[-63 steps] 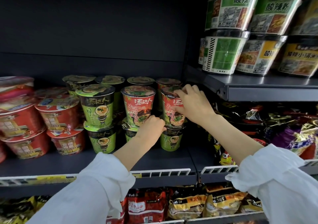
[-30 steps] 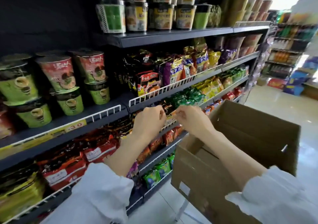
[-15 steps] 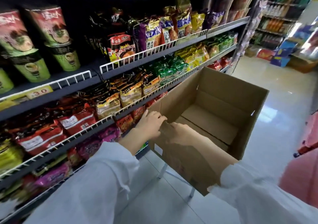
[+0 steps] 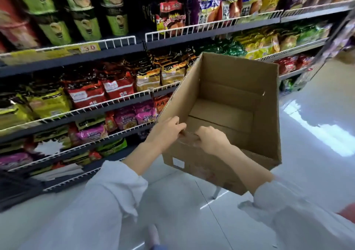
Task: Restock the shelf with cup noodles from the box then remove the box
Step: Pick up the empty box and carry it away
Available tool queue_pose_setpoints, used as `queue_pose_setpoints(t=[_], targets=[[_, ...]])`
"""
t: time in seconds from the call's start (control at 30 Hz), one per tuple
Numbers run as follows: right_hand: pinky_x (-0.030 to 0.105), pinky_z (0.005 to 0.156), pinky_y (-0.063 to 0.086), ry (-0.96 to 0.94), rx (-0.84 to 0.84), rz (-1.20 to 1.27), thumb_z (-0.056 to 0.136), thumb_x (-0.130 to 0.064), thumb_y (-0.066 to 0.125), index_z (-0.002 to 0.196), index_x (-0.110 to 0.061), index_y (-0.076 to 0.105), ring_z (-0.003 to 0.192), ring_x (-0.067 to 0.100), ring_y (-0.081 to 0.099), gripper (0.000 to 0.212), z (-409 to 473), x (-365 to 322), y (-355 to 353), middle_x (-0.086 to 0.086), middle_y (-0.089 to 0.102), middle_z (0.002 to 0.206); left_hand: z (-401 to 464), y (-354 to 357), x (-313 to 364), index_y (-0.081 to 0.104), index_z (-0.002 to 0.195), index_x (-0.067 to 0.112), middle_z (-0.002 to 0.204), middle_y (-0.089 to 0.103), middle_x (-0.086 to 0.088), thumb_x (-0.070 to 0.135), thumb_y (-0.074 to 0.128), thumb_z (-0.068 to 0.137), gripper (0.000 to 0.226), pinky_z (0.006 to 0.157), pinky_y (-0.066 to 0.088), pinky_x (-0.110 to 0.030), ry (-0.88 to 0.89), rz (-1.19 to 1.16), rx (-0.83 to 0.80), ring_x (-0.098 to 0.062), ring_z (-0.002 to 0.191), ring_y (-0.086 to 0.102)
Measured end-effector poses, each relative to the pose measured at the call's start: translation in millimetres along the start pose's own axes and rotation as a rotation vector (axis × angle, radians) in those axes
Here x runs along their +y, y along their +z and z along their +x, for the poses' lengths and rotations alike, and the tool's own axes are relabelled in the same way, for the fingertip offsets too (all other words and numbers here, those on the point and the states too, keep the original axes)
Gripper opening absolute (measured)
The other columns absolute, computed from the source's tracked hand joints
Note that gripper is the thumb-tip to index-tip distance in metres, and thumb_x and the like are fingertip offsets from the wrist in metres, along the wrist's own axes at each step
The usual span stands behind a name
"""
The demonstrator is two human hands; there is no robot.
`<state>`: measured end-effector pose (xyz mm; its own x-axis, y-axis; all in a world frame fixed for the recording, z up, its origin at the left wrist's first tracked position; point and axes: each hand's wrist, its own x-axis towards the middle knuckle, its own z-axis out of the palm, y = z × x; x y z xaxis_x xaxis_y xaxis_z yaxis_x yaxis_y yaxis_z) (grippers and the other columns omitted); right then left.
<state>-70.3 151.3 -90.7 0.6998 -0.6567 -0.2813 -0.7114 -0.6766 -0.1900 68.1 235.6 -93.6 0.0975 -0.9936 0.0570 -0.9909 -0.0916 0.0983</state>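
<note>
One cardboard box, open and with nothing inside, is held at its near rim: the left hand and right hand each curl a grip over it. Left of the box, three green-and-black cup noodles stand on the shelf, tagged "3.0".

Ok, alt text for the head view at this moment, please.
Both hands, left hand and right hand, grip the near rim of an empty cardboard box in a shop aisle. Left of it, wire-fronted shelves hold cup noodles above rows of noodle packets.
</note>
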Motion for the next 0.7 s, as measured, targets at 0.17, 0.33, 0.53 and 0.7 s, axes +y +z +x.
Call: queue_pose_setpoints(t=[0.17,0.33,0.53,0.7], targets=[[0.031,0.069,0.044,-0.191,-0.076,0.024,0.091,-0.027,0.057,0.107,-0.011,0.059,0.093,0.030,0.062,0.022,-19.0,-52.4,-4.4,0.007,0.063,0.103,-64.2,-20.6,-20.6,0.055,0.097,0.018,0.097,0.061,0.000,0.027,0.051,0.095,0.010,0.074,0.036,-0.029,-0.058,0.003,0.033,-0.019,0.093,0.050],[0.032,0.070,0.043,-0.415,-0.157,-0.035,0.091,-0.030,0.059,0.110,-0.012,0.059,0.095,0.028,0.061,0.027,-30.7,-137.0,12.6,0.006,0.062,0.103,-151.4,-34.5,-62.4,0.057,0.091,0.020,0.091,0.065,0.002,0.025,0.052,0.095,0.008,0.073,0.039,-0.031,-0.246,-0.060,-0.018,-0.017,0.089,0.046],[0.027,0.060,0.041,-0.640,-0.315,-0.024,0.087,-0.028,0.065,0.083,-0.020,0.061,0.078,0.017,0.056,0.009,-34.6,-255.6,39.7,-0.005,0.054,0.078,-272.4,-39.6,-120.9,0.055,0.109,0.024,0.109,0.061,0.006,0.031,0.050,0.096,0.016,0.089,0.033,-0.031,-0.444,-0.077,0.016,-0.015,0.103,0.045],[0.016,0.050,0.028,-0.777,-0.459,-0.032,0.084,-0.026,0.069,0.056,-0.031,0.037,0.058,0.007,0.039,0.043,-41.3,-372.3,89.9,-0.011,0.038,0.060,-379.0,-37.8,-180.2,0.051,0.118,0.022,0.120,0.059,0.004,0.036,0.046,0.096,0.026,0.094,0.029,-0.035,-0.582,-0.007,-0.109,-0.019,0.114,0.044]])
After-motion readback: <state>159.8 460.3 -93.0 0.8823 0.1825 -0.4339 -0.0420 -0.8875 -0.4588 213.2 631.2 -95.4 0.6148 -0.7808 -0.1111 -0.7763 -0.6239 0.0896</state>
